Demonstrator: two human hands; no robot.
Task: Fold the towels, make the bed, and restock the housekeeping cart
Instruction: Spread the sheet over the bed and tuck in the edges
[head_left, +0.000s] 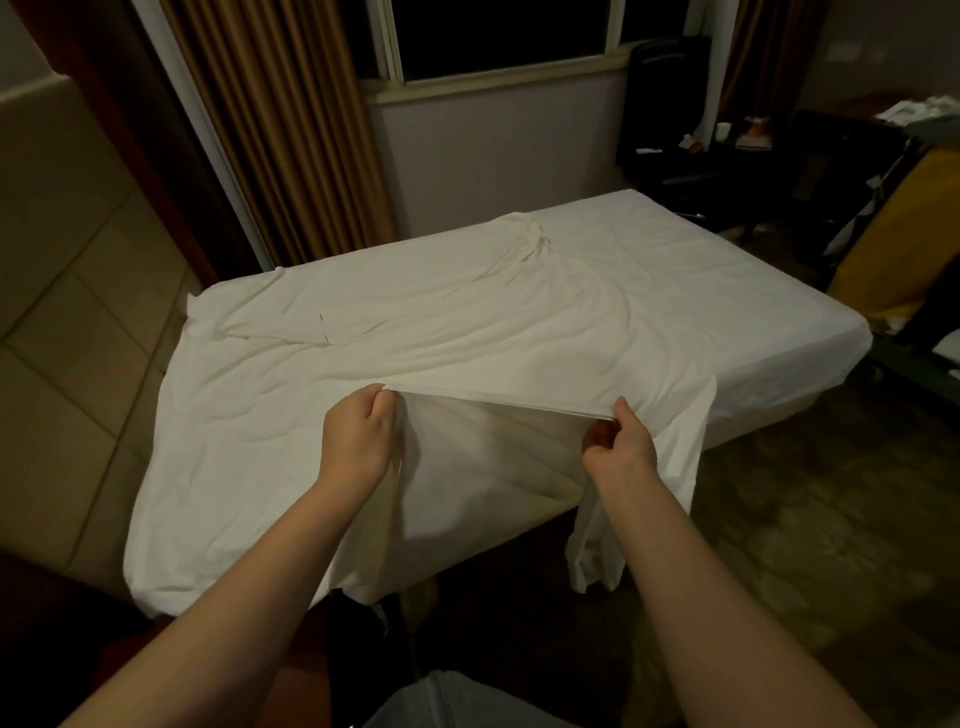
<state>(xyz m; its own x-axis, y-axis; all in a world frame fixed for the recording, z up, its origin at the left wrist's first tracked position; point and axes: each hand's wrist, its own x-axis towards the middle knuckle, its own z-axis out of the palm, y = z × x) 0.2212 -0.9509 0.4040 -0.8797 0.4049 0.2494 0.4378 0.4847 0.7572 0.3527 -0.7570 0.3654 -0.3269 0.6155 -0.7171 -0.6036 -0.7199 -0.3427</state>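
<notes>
As the sheet (467, 332) lay rumpled on the bed (779, 332), left hand (358, 436) and right hand (621, 449) pinched its hem. Limp, light cloth — best held by the edge.

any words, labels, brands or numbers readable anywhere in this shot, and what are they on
No text can be read anywhere in this view.
white sheet: plain, no print or tag showing.
papers at the far right: too small and blurred to read.
yellow bag: no lettering visible.
</notes>
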